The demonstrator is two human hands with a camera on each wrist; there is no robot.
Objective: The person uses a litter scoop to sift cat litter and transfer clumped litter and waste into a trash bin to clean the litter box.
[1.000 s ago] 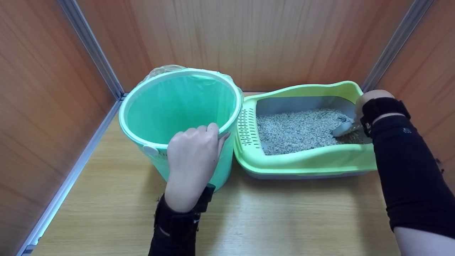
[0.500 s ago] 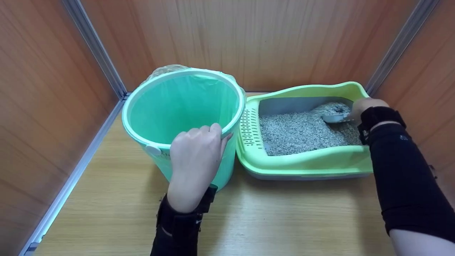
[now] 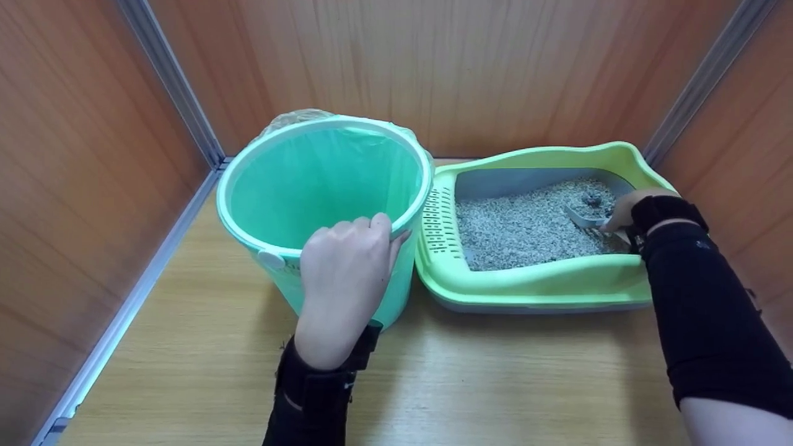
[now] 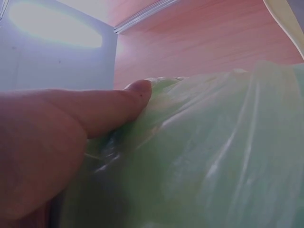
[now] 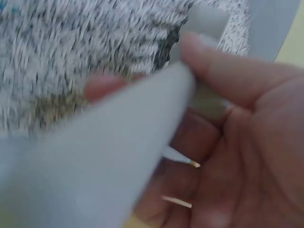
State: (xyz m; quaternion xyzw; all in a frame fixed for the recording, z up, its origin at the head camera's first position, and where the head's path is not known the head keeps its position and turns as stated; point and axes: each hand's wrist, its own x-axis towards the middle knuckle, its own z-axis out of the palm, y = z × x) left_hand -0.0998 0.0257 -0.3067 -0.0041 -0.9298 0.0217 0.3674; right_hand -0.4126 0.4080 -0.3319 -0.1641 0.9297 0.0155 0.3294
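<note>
Scoop [image 3: 585, 221] has just been shifted slightly toward 6 o'clock, its blade tilted; a dark clump [image 3: 593, 199] is now exposed in the litter [image 3: 514, 229], at the blade's 1 o'clock. In the frame half a second back, the blade was seen flatter, with no clump made out there. Taken to mean that the litter is being worked through and that a clump has been uncovered; whether any of it is held on the blade cannot be told.

The scoop's handle is pinched by the right hand [image 3: 626, 207], thumb on top, fingers curled beneath, inside the litter box [image 3: 526, 282] near its 3 o'clock end. The rim of the lined green bin [image 3: 427, 176], just beside the box at its 9 o'clock, is gripped by the left hand [image 3: 341, 272] at about 5 o'clock; that grip is unchanged. Right wrist view blurred.
</note>
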